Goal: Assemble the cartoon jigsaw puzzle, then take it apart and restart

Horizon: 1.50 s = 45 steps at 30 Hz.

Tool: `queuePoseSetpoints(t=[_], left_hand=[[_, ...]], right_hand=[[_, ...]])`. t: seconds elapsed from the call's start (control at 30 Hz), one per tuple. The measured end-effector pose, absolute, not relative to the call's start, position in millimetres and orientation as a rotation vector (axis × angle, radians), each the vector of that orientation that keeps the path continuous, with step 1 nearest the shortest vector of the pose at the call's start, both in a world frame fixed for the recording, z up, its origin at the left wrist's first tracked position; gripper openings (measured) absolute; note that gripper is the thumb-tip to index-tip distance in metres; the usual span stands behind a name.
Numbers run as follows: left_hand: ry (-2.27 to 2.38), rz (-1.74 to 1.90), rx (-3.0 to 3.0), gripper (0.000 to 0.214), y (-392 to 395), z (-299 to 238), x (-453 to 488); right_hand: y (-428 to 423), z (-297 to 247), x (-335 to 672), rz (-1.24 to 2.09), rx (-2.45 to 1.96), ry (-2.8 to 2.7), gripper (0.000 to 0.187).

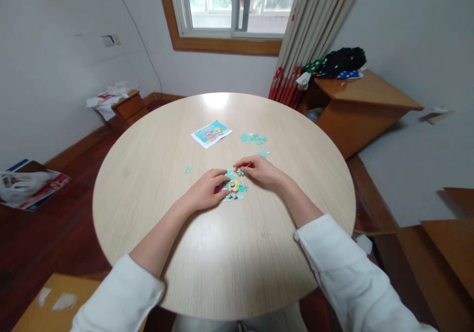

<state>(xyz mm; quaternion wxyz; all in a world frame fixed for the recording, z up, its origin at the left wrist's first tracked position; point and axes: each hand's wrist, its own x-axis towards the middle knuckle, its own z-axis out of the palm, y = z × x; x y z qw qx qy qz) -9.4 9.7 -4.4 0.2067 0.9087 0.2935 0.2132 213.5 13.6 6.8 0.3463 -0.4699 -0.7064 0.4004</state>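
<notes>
A partly joined jigsaw puzzle [234, 186] with a yellow cartoon figure lies on the round table [237, 253]. My left hand [207, 188] rests over its left side, fingers apart and curved along the edge, hiding part of the picture. At the upper right of the joined part, my right hand [259, 169] pinches a small puzzle piece [240, 172] between thumb and fingers. One loose piece [187, 170] lies left of the puzzle. Beyond my right hand are a few pieces [262, 152] and a larger loose group [253, 138].
A printed picture card [212, 134] lies farther back on the table. Behind the table are a window [237, 6] and a curtain [307, 30]. A wooden cabinet [370, 95] with cloths stands at the right, and a small wooden stool [129, 109] at the left.
</notes>
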Motion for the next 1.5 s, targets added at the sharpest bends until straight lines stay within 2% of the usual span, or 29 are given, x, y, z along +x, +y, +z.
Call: queuePoseSetpoints(t=[1.5], left_hand=[[0.782, 0.535, 2.541, 0.030, 4, 6, -6]], right_hand=[[22, -8, 202, 0.822, -1.275, -1.874, 0.026]])
